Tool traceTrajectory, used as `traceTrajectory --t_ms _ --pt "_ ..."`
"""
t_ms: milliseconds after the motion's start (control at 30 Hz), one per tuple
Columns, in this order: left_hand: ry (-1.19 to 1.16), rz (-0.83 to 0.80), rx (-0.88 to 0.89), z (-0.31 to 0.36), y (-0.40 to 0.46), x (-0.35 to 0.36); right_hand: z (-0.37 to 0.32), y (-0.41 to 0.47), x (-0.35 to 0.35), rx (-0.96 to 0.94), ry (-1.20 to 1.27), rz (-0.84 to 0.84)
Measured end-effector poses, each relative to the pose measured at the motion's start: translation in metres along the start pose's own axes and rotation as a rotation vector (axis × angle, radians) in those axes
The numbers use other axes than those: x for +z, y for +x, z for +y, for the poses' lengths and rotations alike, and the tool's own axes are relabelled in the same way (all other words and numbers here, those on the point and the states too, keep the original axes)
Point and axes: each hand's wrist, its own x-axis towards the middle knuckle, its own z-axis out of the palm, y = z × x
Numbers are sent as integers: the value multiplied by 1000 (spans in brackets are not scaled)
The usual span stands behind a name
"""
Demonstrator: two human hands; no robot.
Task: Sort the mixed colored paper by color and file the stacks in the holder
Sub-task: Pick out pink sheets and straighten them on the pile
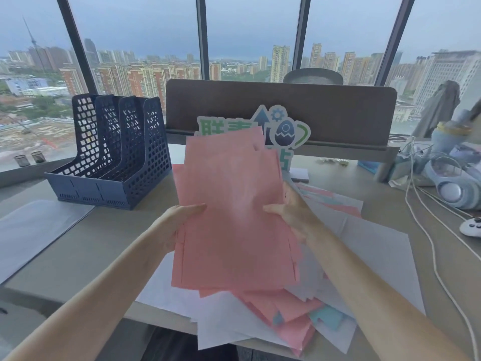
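Behind the grey surface [86, 246] stands a wall of tall windows, and through them a city of high buildings is seen under a dull sky. On the window ledge at the far left two small dark mesh cups [30, 158] stand side by side. On the left part of the surface lies a pale translucent sheet [36, 230], flat, with one corner near the holder. The dark blue holder [114, 152] stands upright just behind that sheet; its compartments have lattice walls and no paper shows in them.

In the middle, the left hand [177, 225] grips the left edge of a pink stack [234, 217], the thumb lying on the front of the paper. The stack is lifted above the surface and tilted, its sheets not aligned at the top. The right hand [291, 214] grips the right edge of the same stack, thumb in front, fingers behind. So both grips are closed on the pink paper.

Under the stack lies the mixed pile [260, 316] of white, pink and light blue sheets, spread loosely and hanging over the near edge. Behind the stack stands a green and blue cut-out sign [286, 131], partly hidden, against a brown divider panel [338, 110].

To the right lie white cables [426, 238], pale blue headphones [455, 188] and, near the frame edge, a white controller [472, 226].
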Motion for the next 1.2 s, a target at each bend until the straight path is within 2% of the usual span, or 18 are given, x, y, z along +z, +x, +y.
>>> traceTrajectory --t_ms 133,300,433,733,933,1200 --pt "-2 -23 120 15 -3 3 -21 -5 -5 -88 -21 -5" --pt "-52 48 426 41 -12 22 -50 -9 -6 -248 -61 147" --pt "-91 25 564 57 -18 33 -73 -11 -9 -357 -111 241" --pt "-40 -63 615 62 -22 44 -94 -9 -12 -431 -68 267" --pt "-126 -59 618 67 -20 46 -109 -3 -11 -493 -90 242" --pt "-85 -120 606 63 -19 47 -126 -7 -17 -598 -281 260"
